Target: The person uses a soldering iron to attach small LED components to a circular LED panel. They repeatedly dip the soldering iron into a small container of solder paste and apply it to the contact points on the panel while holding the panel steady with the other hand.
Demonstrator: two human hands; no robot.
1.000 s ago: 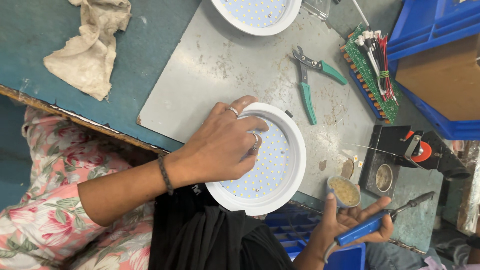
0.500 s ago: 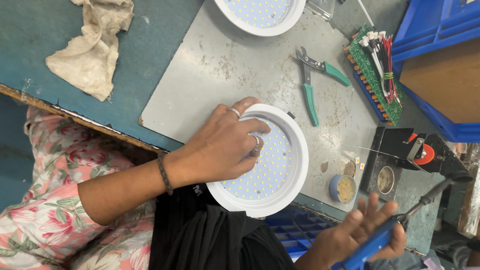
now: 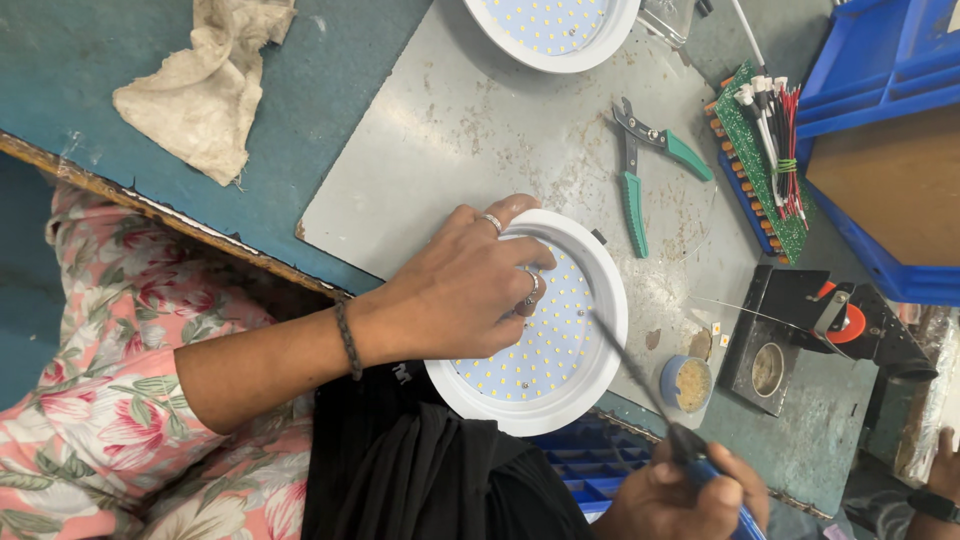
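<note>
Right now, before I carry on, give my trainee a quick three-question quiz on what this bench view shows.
1. True or false: the left hand rests flat on the round white LED panel.
2. Which tool does the right hand hold? A) the green-handled pliers B) a thin-tipped iron with a blue handle C) the rag
3. Fill in: the green-handled pliers lie on the grey metal sheet, between the panel and the ____ circuit board.

Key:
1. True; the fingers spread over its upper left part.
2. B; the soldering iron has its tip over the panel's right side.
3. Green.
</note>
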